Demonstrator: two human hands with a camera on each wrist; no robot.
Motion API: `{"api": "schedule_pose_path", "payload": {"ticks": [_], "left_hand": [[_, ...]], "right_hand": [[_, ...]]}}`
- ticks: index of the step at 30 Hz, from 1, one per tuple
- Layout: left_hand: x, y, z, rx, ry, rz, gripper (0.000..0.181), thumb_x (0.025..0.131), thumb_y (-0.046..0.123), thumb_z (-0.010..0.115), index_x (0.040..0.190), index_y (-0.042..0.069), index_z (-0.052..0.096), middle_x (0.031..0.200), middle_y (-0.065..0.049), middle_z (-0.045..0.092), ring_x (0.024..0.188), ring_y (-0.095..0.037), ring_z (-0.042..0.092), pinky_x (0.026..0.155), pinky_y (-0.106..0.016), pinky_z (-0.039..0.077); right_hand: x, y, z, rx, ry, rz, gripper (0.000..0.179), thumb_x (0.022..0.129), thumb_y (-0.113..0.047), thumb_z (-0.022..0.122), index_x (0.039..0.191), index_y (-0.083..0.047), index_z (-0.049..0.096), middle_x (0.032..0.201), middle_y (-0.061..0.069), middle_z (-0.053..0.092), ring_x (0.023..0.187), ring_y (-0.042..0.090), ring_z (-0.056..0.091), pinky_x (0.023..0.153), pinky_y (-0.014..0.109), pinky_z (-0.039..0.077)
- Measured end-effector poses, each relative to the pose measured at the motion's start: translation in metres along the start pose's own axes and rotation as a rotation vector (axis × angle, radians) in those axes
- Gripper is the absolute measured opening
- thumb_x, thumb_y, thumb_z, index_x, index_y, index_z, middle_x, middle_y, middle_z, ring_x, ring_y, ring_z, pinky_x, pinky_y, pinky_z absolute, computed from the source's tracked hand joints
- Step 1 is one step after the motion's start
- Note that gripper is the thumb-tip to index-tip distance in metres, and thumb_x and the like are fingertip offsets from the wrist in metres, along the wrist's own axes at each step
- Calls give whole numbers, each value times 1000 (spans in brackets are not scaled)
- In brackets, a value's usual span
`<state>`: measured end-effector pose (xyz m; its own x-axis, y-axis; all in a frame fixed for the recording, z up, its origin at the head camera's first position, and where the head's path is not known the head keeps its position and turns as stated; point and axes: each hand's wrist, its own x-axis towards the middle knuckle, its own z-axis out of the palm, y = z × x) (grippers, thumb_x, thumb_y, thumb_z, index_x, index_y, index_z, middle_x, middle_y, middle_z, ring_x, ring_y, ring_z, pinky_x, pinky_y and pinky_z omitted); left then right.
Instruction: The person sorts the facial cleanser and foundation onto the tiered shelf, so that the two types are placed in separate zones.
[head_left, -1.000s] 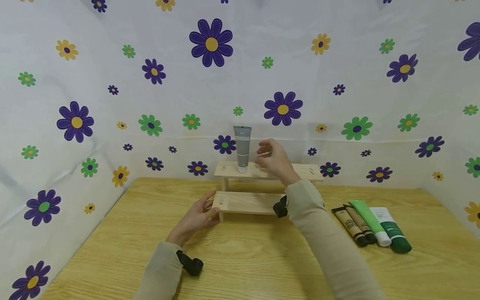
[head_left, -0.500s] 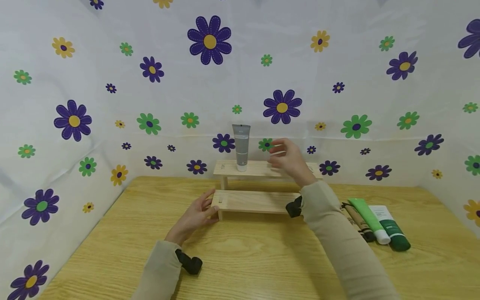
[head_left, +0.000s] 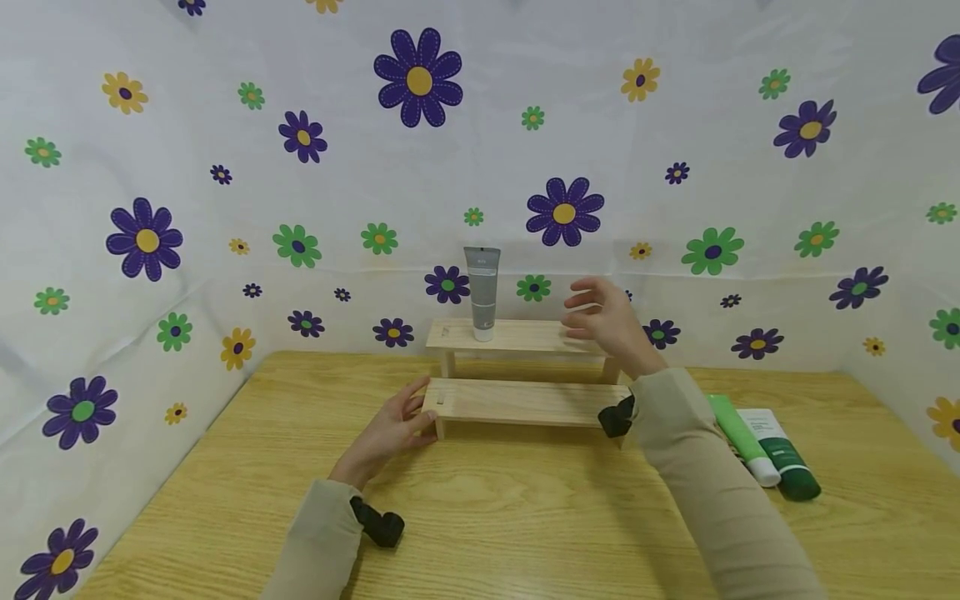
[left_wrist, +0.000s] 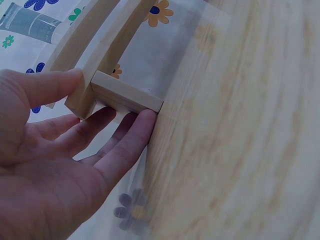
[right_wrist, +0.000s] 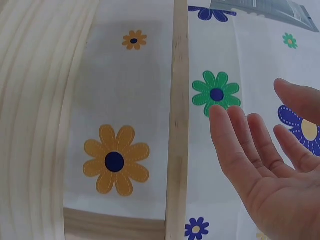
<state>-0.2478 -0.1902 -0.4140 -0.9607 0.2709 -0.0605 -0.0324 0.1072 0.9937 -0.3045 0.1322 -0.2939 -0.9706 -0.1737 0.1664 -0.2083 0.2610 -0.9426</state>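
Observation:
A grey squeeze tube (head_left: 483, 292) stands upright on its white cap, toward the left of the upper board of a two-step wooden rack (head_left: 517, 402). At the rack's lower left end, my left hand (head_left: 386, 433) holds the corner. The left wrist view shows the thumb on the board's edge and the fingers against the leg (left_wrist: 125, 95). My right hand (head_left: 607, 321) hovers over the upper board's right part, holding nothing. Its fingers (right_wrist: 232, 150) are loosely bent and apart from the wood in the right wrist view.
To the right on the wooden table (head_left: 495, 533) lie a bright green tube (head_left: 742, 442) and a white and dark green tube (head_left: 783, 454). My right sleeve (head_left: 720, 475) mostly hides the brown tubes beside them. A flower-printed sheet (head_left: 337, 167) rises behind the table.
My right hand has moved rightward, away from the grey tube, and its sleeve now covers more of the brown tubes. The left hand stays at the rack's corner.

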Motion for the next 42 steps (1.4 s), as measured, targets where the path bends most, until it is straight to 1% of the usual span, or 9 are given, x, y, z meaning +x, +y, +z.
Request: {"api": "schedule_pose_path", "payload": {"ticks": [4,10,16,24,30,38,42], "left_hand": [[1,-1,0,-2,0,-1,64,105,-5,46,161,1,14,157,-33,30,135,-50,44,99,-52,52],[0,0,-1,-2,-6,-2,64,106,-5,45,161,1,14,157,-33,29,136,-50,42,100,-53,50],[0,1,0,8,-14,5,64,106,-3,46,161,0,13,157,-33,28,136,-51,42,100,-53,50],[-1,1,0,13,-18,4,64,106,-2,46,161,0,14,158,-33,27,136,-51,41,100,-53,51],[0,0,0,-2,-17,3,64,106,-3,46,161,0,13,158,-33,27,136,-51,41,100,-53,50],[0,0,-1,-7,-9,-1,65,106,-3,46,161,0,13,158,-33,27,136,-51,42,101,-54,49],[0,0,-1,-5,-12,1,65,106,-3,46,161,0,13,158,-33,28,136,-51,42,101,-54,50]], "right_hand": [[-4,2,-7,7,4,8,55,96,9,60,146,11,35,135,34,48,106,28,60,87,34,59],[-9,6,-18,1,7,40,60,97,5,61,149,10,32,138,33,47,109,29,58,86,30,59],[-15,11,-29,1,12,34,59,98,2,61,149,11,31,137,34,46,102,21,59,85,29,59],[-21,19,-43,5,19,16,57,98,5,60,146,13,31,135,34,45,95,13,61,85,31,59],[-25,22,-53,-6,18,-2,57,98,5,60,147,13,31,134,33,45,94,11,62,85,32,59],[-30,27,-64,-44,22,-7,59,99,2,60,148,13,29,137,34,45,93,6,62,83,27,59],[-33,29,-70,-71,30,-1,58,99,1,60,147,13,30,136,34,46,93,9,62,82,26,59]]}}
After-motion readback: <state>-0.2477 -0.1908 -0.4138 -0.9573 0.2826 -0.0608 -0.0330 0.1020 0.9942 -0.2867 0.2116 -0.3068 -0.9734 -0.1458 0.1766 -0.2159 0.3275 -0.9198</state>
